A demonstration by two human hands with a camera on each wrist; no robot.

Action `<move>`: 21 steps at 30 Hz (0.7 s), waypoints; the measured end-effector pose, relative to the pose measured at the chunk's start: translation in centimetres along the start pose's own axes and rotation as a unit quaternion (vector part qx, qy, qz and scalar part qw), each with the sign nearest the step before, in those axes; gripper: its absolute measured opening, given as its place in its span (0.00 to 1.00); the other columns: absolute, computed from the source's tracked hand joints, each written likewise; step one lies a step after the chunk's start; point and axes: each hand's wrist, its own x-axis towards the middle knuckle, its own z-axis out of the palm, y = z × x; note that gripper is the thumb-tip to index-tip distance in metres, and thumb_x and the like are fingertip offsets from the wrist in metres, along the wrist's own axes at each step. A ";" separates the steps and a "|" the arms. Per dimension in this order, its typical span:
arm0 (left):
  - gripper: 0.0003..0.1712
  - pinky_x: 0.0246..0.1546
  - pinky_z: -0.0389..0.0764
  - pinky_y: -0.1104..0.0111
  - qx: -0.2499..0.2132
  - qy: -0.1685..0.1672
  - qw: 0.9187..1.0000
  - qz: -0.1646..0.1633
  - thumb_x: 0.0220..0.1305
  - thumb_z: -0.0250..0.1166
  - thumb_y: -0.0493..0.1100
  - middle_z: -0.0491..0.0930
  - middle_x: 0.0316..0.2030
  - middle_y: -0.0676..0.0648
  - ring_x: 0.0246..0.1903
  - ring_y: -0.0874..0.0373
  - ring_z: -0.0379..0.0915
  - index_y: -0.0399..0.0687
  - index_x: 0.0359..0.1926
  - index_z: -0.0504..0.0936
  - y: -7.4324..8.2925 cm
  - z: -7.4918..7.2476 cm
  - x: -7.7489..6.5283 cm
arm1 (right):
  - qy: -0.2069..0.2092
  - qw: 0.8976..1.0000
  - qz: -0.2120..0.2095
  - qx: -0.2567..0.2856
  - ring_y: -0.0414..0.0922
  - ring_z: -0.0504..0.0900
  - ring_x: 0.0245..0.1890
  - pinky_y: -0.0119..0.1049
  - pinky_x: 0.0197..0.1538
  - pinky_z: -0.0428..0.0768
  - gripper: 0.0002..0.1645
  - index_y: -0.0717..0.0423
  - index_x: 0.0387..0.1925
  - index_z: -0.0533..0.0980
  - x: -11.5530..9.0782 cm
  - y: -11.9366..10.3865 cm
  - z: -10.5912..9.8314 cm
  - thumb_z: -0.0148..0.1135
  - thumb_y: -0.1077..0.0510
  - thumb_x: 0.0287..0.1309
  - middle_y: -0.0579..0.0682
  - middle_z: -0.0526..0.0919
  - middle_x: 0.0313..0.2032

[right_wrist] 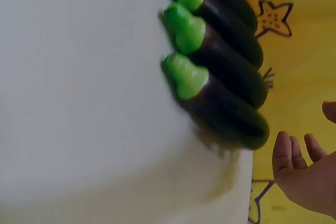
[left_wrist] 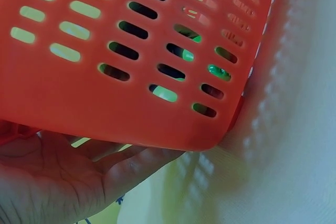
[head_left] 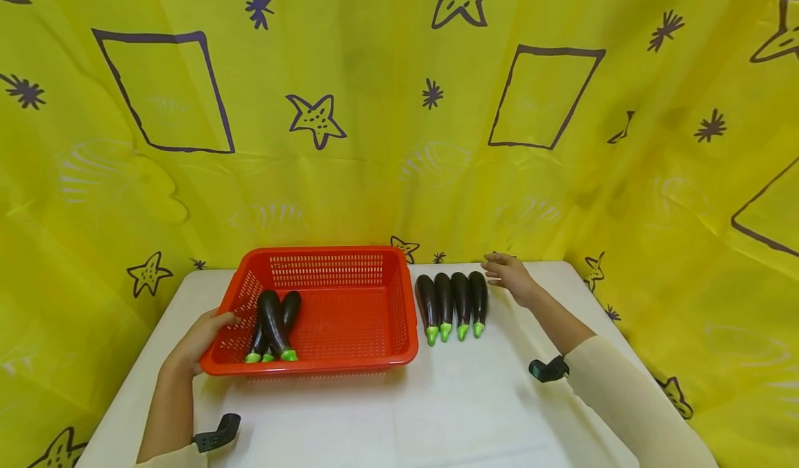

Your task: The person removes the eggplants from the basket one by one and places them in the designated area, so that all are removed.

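A red plastic basket (head_left: pixel 324 367) with slotted walls sits on the left half of the table. My left hand (head_left: pixel 198 340) grips its left rim, thumb over the edge; the left wrist view has the palm (left_wrist: pixel 50 177) against the outside below the rim. Three dark eggplants (head_left: pixel 272 319) with green stem ends lie piled at the basket's left side. Several more eggplants (head_left: pixel 460 298) lie side by side right of the basket, green ends toward me. Just beyond the rightmost eggplant (right_wrist: pixel 226 111), my right hand (head_left: pixel 512 277) hovers with loosely bent fingers, holding nothing.
The white table (head_left: pixel 462 405) runs back to a yellow patterned curtain (head_left: pixel 374 177), which also hangs along both sides. Each wrist wears a small black camera, one (head_left: pixel 217 433) on the left and one (head_left: pixel 549 369) on the right.
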 end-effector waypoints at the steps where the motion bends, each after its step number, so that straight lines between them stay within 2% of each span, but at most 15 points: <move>1: 0.35 0.43 0.89 0.51 0.000 0.000 1.000 0.000 0.78 0.46 0.41 0.78 0.50 0.41 0.42 0.51 0.85 0.23 0.75 0.48 0.0 0.0 0.0 | 0.000 1.000 -0.003 0.007 0.73 0.62 0.71 0.50 0.68 0.76 0.35 0.79 0.76 0.52 -0.1 -0.3 0.3 0.50 0.61 0.80 0.77 0.55 0.75; 7: 0.35 0.43 0.89 0.51 0.000 0.000 1.000 -0.001 0.78 0.45 0.41 0.79 0.50 0.40 0.42 0.50 0.86 0.23 0.75 0.48 0.0 0.0 0.0 | -0.015 0.999 -0.010 0.031 0.73 0.64 0.70 0.50 0.67 0.77 0.36 0.79 0.75 0.54 -0.2 -1.5 2.1 0.51 0.60 0.80 0.77 0.58 0.73; 12: 0.34 0.42 0.89 0.51 0.001 0.000 1.000 0.003 0.78 0.46 0.41 0.79 0.49 0.40 0.41 0.51 0.85 0.22 0.74 0.48 0.0 0.1 -0.1 | -0.026 0.999 0.000 0.038 0.72 0.68 0.68 0.43 0.63 0.81 0.35 0.79 0.75 0.55 0.0 -1.7 3.2 0.52 0.61 0.80 0.77 0.60 0.72; 18: 0.35 0.42 0.89 0.50 0.002 -0.001 1.000 0.008 0.78 0.45 0.41 0.78 0.50 0.39 0.42 0.51 0.85 0.22 0.74 0.48 0.0 0.1 -0.1 | -0.047 0.998 -0.003 0.041 0.71 0.68 0.69 0.50 0.67 0.77 0.34 0.78 0.76 0.54 -0.4 -2.3 4.4 0.50 0.61 0.80 0.78 0.60 0.72; 21: 0.35 0.42 0.88 0.50 0.002 -0.001 1.000 0.009 0.78 0.45 0.41 0.79 0.50 0.39 0.42 0.50 0.85 0.21 0.74 0.47 0.0 0.1 -0.1 | -0.053 0.997 -0.001 0.050 0.72 0.68 0.69 0.51 0.67 0.76 0.34 0.77 0.76 0.56 -0.5 -2.8 5.1 0.51 0.62 0.80 0.77 0.61 0.72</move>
